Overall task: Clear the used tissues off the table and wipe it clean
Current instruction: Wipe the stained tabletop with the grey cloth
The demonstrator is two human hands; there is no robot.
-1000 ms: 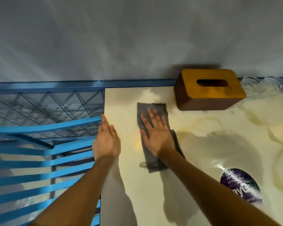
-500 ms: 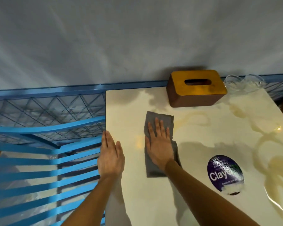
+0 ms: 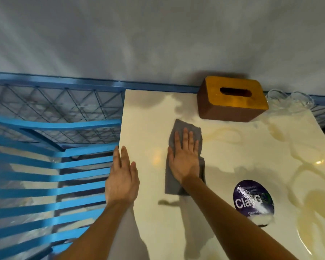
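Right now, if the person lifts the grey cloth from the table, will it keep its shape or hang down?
Probably it hangs down: the grey cloth lies flat and thin under the right hand, with soft, uneven edges. It looks light, so one hand should lift it. On the glossy table it likely slides easily when pushed, though dampness cannot be judged.

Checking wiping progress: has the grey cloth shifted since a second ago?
Yes. The grey cloth under the right hand now lies further from the wooden tissue box, back toward the person.
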